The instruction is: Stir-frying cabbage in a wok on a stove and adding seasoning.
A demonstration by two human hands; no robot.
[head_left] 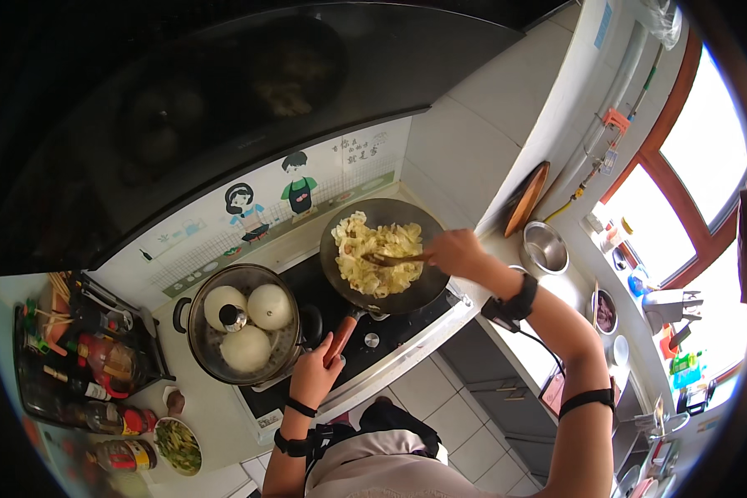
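My left hand point(316, 368) is closed around the wooden handle point(341, 341) of a dark wok point(383, 210), which sits on the black gas cooktop point(373, 367). Above the wok's right rim, my right hand point(455, 254) grips a wooden spatula point(404, 257). Its blade lies in a heap of pale yellow-green chopped cabbage point(373, 233), partly hidden by the leaves. Left of the wok stands a steamer pot with a glass lid point(244, 378). Several large white steamed buns point(269, 306) show through the lid.
A low range hood point(255, 93) overhangs the cooktop. On the left counter are a plate of green vegetables point(177, 445), sauce bottles point(124, 454) and a black rack point(155, 348). A steel bowl point(544, 248) and a bowl of meat point(604, 311) stand to the right.
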